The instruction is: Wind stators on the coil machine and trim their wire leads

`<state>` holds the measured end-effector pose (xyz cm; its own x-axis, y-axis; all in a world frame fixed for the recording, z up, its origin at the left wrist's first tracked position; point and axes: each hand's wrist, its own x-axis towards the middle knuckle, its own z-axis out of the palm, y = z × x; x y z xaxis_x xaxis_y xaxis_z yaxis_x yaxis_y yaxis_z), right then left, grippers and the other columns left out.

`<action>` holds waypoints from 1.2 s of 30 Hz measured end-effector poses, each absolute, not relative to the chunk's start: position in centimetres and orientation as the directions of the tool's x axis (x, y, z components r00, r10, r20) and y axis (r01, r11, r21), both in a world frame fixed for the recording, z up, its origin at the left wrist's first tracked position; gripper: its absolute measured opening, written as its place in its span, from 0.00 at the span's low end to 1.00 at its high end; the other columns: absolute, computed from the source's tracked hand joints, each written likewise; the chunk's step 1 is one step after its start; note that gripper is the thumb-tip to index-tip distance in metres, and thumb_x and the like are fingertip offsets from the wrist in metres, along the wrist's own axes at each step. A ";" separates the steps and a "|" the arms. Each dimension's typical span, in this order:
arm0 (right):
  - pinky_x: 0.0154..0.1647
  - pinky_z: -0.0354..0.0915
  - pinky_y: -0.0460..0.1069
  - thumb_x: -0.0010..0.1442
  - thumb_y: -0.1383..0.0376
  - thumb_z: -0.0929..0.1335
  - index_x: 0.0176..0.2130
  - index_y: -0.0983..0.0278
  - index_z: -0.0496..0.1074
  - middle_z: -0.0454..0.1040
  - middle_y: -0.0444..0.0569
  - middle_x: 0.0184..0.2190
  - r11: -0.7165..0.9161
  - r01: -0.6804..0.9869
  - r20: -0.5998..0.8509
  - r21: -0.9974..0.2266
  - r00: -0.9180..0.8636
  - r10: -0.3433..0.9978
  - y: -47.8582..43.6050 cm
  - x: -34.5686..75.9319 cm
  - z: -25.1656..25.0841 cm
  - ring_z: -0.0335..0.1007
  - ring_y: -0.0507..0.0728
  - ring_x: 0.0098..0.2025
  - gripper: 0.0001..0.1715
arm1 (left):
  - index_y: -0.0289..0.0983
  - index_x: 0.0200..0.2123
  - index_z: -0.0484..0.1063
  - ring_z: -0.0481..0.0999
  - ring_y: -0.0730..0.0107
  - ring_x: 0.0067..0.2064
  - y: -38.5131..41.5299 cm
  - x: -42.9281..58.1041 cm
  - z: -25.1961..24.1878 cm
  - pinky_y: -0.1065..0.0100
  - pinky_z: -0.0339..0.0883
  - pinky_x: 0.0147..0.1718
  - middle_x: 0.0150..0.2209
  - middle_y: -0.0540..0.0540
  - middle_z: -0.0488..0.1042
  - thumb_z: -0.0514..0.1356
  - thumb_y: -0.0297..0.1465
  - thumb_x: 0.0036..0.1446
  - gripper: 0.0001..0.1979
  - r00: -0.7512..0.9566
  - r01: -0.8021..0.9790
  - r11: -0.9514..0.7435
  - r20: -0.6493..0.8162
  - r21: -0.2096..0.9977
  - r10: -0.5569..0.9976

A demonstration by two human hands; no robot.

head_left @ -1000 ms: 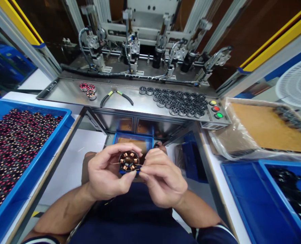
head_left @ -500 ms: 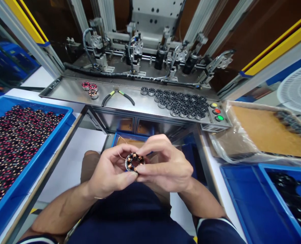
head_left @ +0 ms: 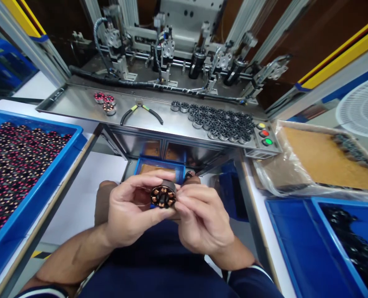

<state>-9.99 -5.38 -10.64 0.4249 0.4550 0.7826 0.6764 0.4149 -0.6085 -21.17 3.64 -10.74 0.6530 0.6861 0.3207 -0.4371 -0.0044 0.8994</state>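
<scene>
A round motor stator (head_left: 163, 196) with a dark rim and copper windings is held between the fingers and thumb of my left hand (head_left: 129, 207), its wound face turned toward me. A thin loose wire runs off its left side, in the hollow of that hand. My right hand (head_left: 204, 217) is closed at the stator's right edge, thumb and fingertips pinched together. What lies in that pinch, if anything, is too small to make out. On the metal ledge beyond sit pliers (head_left: 142, 114) with spread handles and three wound stators (head_left: 108, 108), two of them with red.
Many black stator cores (head_left: 221, 122) stand on the ledge beside a button box (head_left: 266, 138). A machine with fixtures (head_left: 168, 49) rises behind. At left is a blue bin (head_left: 82, 132) of wound stators; at right, a plastic-lined box (head_left: 308, 145) and blue trays (head_left: 291, 244).
The stator has turned so its wound face tilts more toward me. My right hand has drawn back from over its face to its right edge. The camera view has shifted slightly.
</scene>
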 end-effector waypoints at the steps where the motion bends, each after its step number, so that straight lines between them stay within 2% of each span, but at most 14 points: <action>1: 0.31 0.73 0.52 0.61 0.71 0.68 0.43 0.60 0.75 0.75 0.49 0.31 0.413 0.625 0.744 -0.662 0.486 0.458 -5.2 -10.3 -10.9 0.73 0.55 0.32 0.10 | 0.46 0.45 0.74 0.82 0.64 0.44 3.6 -21.2 -10.9 0.65 0.80 0.43 0.49 0.47 0.79 0.71 0.18 0.44 0.26 0.641 -0.440 -0.013 0.324 0.898 0.696; 3: 0.31 0.72 0.52 0.62 0.70 0.67 0.39 0.60 0.74 0.74 0.48 0.30 0.411 0.548 0.685 -0.728 0.568 0.456 -4.8 -10.8 -11.3 0.71 0.55 0.31 0.07 | 0.47 0.45 0.74 0.82 0.63 0.46 3.4 -21.1 -11.1 0.65 0.79 0.44 0.49 0.48 0.79 0.70 0.18 0.45 0.25 0.627 -0.446 -0.014 0.323 0.895 0.709; 6: 0.30 0.71 0.51 0.63 0.70 0.66 0.38 0.61 0.72 0.73 0.48 0.29 0.419 0.554 0.694 -0.719 0.543 0.473 -4.5 -10.8 -11.3 0.71 0.55 0.31 0.06 | 0.47 0.49 0.72 0.79 0.62 0.52 3.5 -21.0 -11.2 0.66 0.77 0.47 0.53 0.46 0.77 0.71 0.20 0.44 0.28 0.659 -0.422 0.026 0.287 0.906 0.695; 8: 0.30 0.71 0.50 0.62 0.71 0.66 0.37 0.62 0.72 0.73 0.48 0.29 0.423 0.579 0.714 -0.696 0.502 0.488 -4.3 -10.3 -11.1 0.71 0.54 0.31 0.06 | 0.45 0.54 0.70 0.76 0.59 0.55 4.0 -21.1 -11.2 0.66 0.75 0.50 0.56 0.43 0.74 0.74 0.26 0.42 0.34 0.721 -0.376 0.063 0.249 0.925 0.647; 10: 0.30 0.71 0.49 0.61 0.72 0.67 0.37 0.62 0.72 0.73 0.48 0.29 0.432 0.594 0.729 -0.679 0.474 0.494 -4.2 -9.8 -10.9 0.71 0.54 0.32 0.06 | 0.43 0.57 0.68 0.76 0.59 0.54 4.6 -21.4 -11.3 0.67 0.74 0.49 0.55 0.41 0.74 0.75 0.34 0.41 0.38 0.775 -0.312 0.067 0.213 0.948 0.595; 12: 0.30 0.71 0.49 0.60 0.73 0.67 0.37 0.63 0.72 0.73 0.49 0.29 0.444 0.605 0.744 -0.661 0.448 0.495 -4.1 -9.4 -10.7 0.72 0.54 0.32 0.07 | 0.43 0.56 0.68 0.77 0.62 0.48 5.3 -21.7 -11.4 0.70 0.74 0.46 0.50 0.42 0.75 0.72 0.38 0.45 0.34 0.817 -0.254 0.045 0.189 0.966 0.545; 16: 0.31 0.71 0.48 0.59 0.75 0.68 0.38 0.64 0.72 0.73 0.49 0.30 0.452 0.632 0.763 -0.630 0.393 0.514 -4.3 -8.9 -10.4 0.72 0.53 0.32 0.08 | 0.44 0.52 0.72 0.78 0.68 0.35 6.0 -22.2 -11.8 0.69 0.75 0.35 0.39 0.46 0.77 0.62 0.37 0.59 0.18 0.864 -0.252 0.114 0.170 0.961 0.473; 19: 0.32 0.72 0.47 0.58 0.76 0.68 0.38 0.64 0.72 0.74 0.49 0.30 0.421 0.668 0.763 -0.614 0.364 0.534 -4.6 -8.7 -10.1 0.72 0.53 0.32 0.09 | 0.44 0.52 0.73 0.79 0.67 0.32 6.0 -22.1 -11.9 0.67 0.76 0.34 0.35 0.46 0.78 0.60 0.35 0.61 0.16 0.875 -0.283 0.192 0.171 0.940 0.453; 24: 0.32 0.71 0.48 0.60 0.74 0.68 0.37 0.64 0.73 0.74 0.49 0.30 0.372 0.699 0.755 -0.611 0.372 0.540 -5.0 -8.7 -9.8 0.72 0.53 0.32 0.06 | 0.44 0.57 0.70 0.79 0.65 0.35 6.1 -21.9 -11.9 0.66 0.76 0.34 0.35 0.44 0.78 0.61 0.38 0.60 0.21 0.905 -0.328 0.324 0.197 0.888 0.376; 27: 0.30 0.70 0.48 0.60 0.74 0.67 0.36 0.64 0.73 0.73 0.48 0.28 0.371 0.663 0.734 -0.650 0.422 0.532 -4.8 -8.8 -9.7 0.71 0.53 0.30 0.06 | 0.44 0.55 0.72 0.79 0.64 0.40 6.4 -22.2 -11.8 0.67 0.76 0.34 0.46 0.41 0.76 0.60 0.39 0.61 0.19 0.889 -0.383 0.326 0.249 0.864 0.383; 30: 0.29 0.68 0.48 0.59 0.75 0.68 0.35 0.65 0.73 0.72 0.47 0.27 0.378 0.607 0.699 -0.699 0.465 0.544 -4.7 -8.9 -9.5 0.69 0.53 0.30 0.07 | 0.40 0.45 0.77 0.75 0.58 0.51 6.5 -22.6 -11.7 0.63 0.75 0.46 0.56 0.39 0.69 0.61 0.37 0.60 0.12 0.833 -0.449 0.204 0.325 0.870 0.447; 33: 0.31 0.69 0.48 0.58 0.76 0.68 0.35 0.65 0.73 0.73 0.48 0.28 0.413 0.576 0.693 -0.705 0.440 0.570 -4.6 -8.8 -9.3 0.70 0.53 0.31 0.07 | 0.39 0.37 0.73 0.72 0.55 0.57 6.3 -22.8 -11.4 0.56 0.69 0.55 0.51 0.43 0.74 0.65 0.34 0.57 0.06 0.780 -0.507 0.186 0.357 0.841 0.514; 36: 0.31 0.71 0.48 0.58 0.75 0.69 0.37 0.65 0.73 0.74 0.48 0.29 0.448 0.618 0.735 -0.646 0.347 0.583 -4.8 -8.7 -9.0 0.71 0.52 0.31 0.07 | 0.42 0.40 0.69 0.71 0.56 0.59 5.9 -22.6 -11.1 0.56 0.69 0.55 0.49 0.47 0.77 0.69 0.33 0.53 0.14 0.764 -0.537 0.275 0.322 0.797 0.559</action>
<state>-8.66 -4.80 -8.97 0.3466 0.5827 0.7351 0.6175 0.4482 -0.6464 -22.63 5.89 -11.13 0.7640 0.5593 0.3218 -0.5371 0.2749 0.7974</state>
